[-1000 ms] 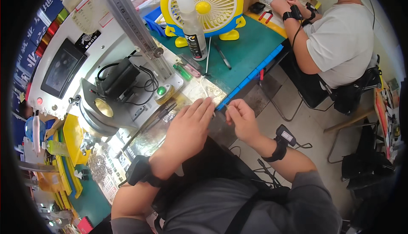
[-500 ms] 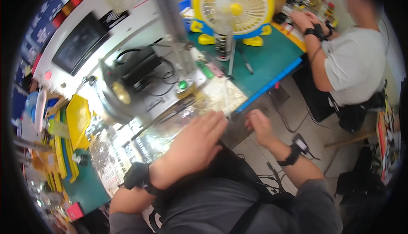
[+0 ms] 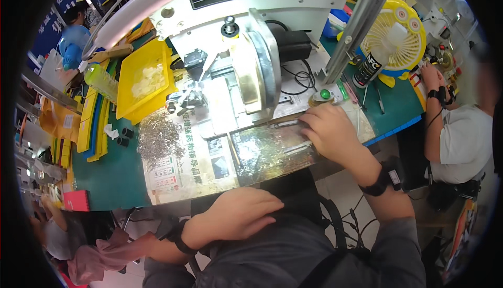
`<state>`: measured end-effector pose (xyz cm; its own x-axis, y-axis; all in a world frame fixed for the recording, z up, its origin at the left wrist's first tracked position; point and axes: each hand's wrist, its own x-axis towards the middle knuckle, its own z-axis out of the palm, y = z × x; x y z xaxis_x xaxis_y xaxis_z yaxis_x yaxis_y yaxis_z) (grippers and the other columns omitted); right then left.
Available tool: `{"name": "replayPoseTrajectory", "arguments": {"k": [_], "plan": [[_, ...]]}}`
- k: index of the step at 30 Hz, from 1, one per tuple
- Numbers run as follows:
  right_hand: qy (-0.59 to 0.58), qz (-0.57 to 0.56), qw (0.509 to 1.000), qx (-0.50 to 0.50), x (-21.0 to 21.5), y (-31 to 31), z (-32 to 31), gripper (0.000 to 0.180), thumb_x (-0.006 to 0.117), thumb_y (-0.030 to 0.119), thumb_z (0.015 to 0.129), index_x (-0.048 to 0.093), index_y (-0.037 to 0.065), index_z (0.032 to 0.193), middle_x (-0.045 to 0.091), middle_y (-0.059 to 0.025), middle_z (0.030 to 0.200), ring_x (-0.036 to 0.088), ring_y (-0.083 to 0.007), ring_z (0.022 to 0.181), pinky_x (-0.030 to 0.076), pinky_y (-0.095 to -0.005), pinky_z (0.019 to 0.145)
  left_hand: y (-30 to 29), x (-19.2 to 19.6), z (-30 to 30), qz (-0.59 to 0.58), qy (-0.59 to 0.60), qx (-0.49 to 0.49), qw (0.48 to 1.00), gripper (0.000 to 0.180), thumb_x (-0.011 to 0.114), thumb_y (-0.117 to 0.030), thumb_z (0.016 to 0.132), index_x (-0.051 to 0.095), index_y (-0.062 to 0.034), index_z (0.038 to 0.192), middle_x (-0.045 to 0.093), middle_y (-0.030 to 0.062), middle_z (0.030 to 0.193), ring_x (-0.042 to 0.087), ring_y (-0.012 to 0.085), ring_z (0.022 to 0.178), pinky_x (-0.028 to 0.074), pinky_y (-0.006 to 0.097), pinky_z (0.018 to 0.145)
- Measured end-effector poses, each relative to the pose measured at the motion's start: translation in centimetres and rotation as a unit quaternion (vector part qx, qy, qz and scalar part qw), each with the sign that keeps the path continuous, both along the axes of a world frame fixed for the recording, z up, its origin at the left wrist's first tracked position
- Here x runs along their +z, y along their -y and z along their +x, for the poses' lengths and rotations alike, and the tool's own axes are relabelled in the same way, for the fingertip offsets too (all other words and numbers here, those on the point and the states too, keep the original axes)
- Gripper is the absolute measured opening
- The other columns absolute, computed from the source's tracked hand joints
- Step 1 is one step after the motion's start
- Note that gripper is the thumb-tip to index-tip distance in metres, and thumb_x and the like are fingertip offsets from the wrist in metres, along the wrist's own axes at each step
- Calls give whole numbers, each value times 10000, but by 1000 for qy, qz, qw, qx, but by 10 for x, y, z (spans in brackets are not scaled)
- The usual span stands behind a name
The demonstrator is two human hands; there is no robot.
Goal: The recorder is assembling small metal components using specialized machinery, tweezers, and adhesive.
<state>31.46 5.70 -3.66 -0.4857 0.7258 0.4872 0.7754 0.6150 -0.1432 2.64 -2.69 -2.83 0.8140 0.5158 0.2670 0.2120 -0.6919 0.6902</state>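
My right hand (image 3: 335, 133) reaches over the front edge of the machine's base, palm down. Its fingers are bent and apart, and the tips are beside the end of a slim metal tool (image 3: 285, 124) lying there. Whether they touch it I cannot tell. My left hand (image 3: 238, 213) hovers over my lap, in front of the table edge, with fingers stretched out and nothing in it. Ahead stands a white bench machine with a round wheel-like part (image 3: 257, 73) under bright light. A green button (image 3: 325, 95) sits just beyond my right hand.
A heap of small metal pins (image 3: 160, 140) lies on the paper-covered table, left of the machine. Behind it stands a yellow tray (image 3: 146, 81) with pale pieces. To the right are a spray bottle (image 3: 369, 68), a yellow fan (image 3: 395, 36) and a person in a white shirt (image 3: 463, 136).
My view has swung left, toward the machine. My right hand has moved from beside the table onto the machine's front edge; my left hand has drawn back from over the table to my lap.
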Motion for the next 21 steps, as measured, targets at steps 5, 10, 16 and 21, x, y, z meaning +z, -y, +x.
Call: {"name": "replayPoseTrajectory", "arguments": {"k": [5,10,16,21], "plan": [[37,-86,996,-1,4,2,-10,127,706,168,833,706,76,921,628,-69,859,583,-276,877,439,-415,776,5,-9,-30,-90,27,25,995,366,711,-132,883,653,-42,1233,689,130,1163,689,289,991,550,360,849],[-150,-30,984,89,12,52,-56,100,713,117,830,658,62,894,626,-73,857,575,-277,771,470,-395,697,17,-17,-1,-417,235,171,861,379,570,-87,995,563,52,1348,692,150,1171,661,161,1047,539,280,856],[-170,-71,973,136,20,69,-62,149,758,127,812,672,67,918,648,-86,873,622,-281,770,505,-386,698,6,-36,0,-454,243,175,839,375,443,-187,1065,532,70,1322,699,156,1038,680,174,847,539,303,804],[-140,-57,957,-249,6,-24,77,129,637,144,889,699,33,909,674,-158,919,648,-352,859,518,-449,792,14,-28,-23,-543,225,126,799,412,413,-256,1040,582,45,1264,668,100,758,543,106,573,438,215,561]]}}
